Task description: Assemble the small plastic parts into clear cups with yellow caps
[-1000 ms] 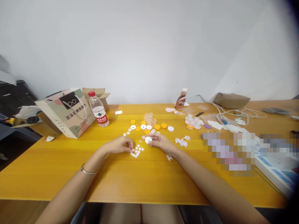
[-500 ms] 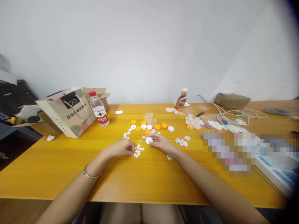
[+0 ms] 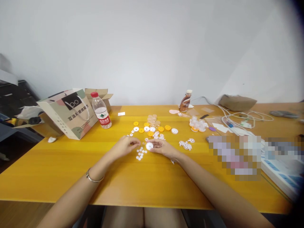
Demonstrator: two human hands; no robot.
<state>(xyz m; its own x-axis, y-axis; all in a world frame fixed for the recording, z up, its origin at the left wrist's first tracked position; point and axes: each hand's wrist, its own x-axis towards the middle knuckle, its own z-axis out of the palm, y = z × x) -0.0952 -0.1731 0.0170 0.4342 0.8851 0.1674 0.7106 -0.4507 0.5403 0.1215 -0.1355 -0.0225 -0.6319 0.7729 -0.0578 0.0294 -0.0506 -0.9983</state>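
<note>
My right hand [image 3: 163, 148] grips a white round cap-like piece [image 3: 149, 146] by its right edge, with its round face turned up toward me. Just left of it, my left hand [image 3: 125, 147] has thumb and fingers pinched together; whatever they may hold is too small to make out. Below these fingertips lie several small white discs [image 3: 139, 154], loose on the yellow table [image 3: 133, 183]. Flat white openwork pieces [image 3: 158, 135] sit right behind my right hand, and more such pieces [image 3: 186, 145] lie to its right.
Behind the hands are yellow round caps [image 3: 161, 129], white caps [image 3: 174, 131] and clear cups [image 3: 153, 118]. A water bottle [image 3: 102, 114] and a paper bag [image 3: 71, 115] stand at the left. A brown drink bottle [image 3: 185, 102], white cables [image 3: 228, 122] and a power strip [image 3: 276, 172] occupy the right.
My left hand has risen from the small white discs and moved right, close to the cap-like piece. My right hand has brought that piece slightly left and down, turning its face more upward.
</note>
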